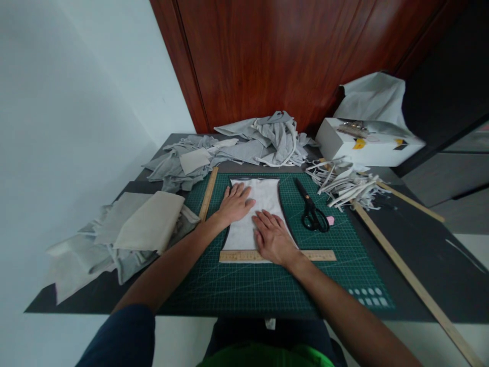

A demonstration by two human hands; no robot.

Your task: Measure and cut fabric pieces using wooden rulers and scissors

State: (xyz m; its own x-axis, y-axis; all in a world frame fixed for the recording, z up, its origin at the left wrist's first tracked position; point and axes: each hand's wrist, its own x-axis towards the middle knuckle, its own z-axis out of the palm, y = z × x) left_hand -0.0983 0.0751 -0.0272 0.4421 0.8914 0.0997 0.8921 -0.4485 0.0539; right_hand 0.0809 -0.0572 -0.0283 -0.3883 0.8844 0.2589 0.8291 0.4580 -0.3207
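In the head view, the cloth (242,232) lies on the mat (305,285), beneath the fingers of both hands. Left hand (235,203): flat near its upper left edge, fingers spread, released. Right hand (274,235): lower, fingers likewise loose, heel over the ruler (319,255).

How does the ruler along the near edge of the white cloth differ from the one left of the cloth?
The near ruler lies crosswise; the left ruler slants roughly front to back. The near ruler overlaps the white cloth, while the left ruler lies apart from it. The right hand covers part of the near ruler; the left forearm hides the left ruler's near end. Both are straight and wood-coloured.
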